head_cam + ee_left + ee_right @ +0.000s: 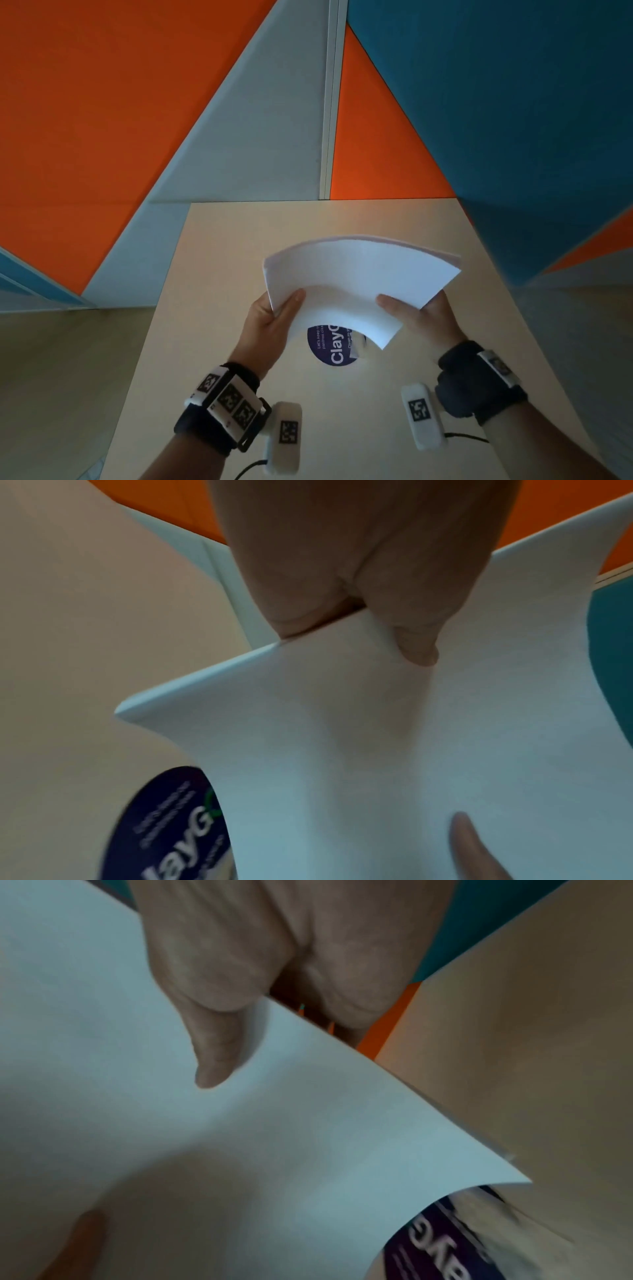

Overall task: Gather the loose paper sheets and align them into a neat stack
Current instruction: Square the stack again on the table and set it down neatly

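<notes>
Now my left hand (270,320) and right hand (419,317) pinch the paper stack (356,284), hiding part of a blue sticker (330,349) on the tan table (219,274), by orange and blue walls (102,102).

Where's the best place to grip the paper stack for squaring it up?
Probably by the two short side edges, one hand from each side, as now: left hand and right hand pinch the paper stack, thumbs on top. It bows upward between them, so mid-edge grips keep sheets together.
</notes>
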Motion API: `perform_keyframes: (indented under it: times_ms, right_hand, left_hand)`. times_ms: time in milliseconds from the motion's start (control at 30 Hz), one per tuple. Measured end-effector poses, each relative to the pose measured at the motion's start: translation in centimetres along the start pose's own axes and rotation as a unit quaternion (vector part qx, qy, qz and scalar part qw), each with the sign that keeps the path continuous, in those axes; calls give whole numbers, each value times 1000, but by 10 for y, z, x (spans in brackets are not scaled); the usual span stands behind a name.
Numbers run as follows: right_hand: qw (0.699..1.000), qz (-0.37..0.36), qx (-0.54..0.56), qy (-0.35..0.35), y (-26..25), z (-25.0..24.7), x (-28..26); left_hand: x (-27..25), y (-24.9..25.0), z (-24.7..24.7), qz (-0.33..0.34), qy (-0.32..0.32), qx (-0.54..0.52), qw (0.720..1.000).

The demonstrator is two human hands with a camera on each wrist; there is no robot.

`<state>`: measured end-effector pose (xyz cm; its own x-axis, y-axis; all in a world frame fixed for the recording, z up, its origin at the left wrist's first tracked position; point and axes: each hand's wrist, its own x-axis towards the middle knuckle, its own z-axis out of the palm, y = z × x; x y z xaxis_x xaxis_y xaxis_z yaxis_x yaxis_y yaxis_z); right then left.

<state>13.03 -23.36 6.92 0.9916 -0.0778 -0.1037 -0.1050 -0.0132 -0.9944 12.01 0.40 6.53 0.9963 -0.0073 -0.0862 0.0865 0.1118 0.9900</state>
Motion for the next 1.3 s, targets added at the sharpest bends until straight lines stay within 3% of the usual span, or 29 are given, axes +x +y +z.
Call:
perform_keyframes:
  times_ms: [200, 400, 767, 1033, 1300]
  right_hand:
    - [998, 54, 3, 22, 31, 15, -3]
    - [998, 40, 27, 29, 32, 9, -2]
    - [994, 105, -16, 20, 50, 11, 13]
    - [996, 83, 8, 37, 37, 9, 15]
    - [998, 55, 12, 21, 32, 0, 17]
  left_hand:
    - [9, -40, -6, -73, 47, 30, 996]
    - [18, -38, -11, -67, 16, 15, 998]
    - [31, -56, -13, -137, -9, 107, 985]
    - [30, -49, -16, -135, -44, 118, 983]
    - [24, -33, -15, -91, -36, 77, 992]
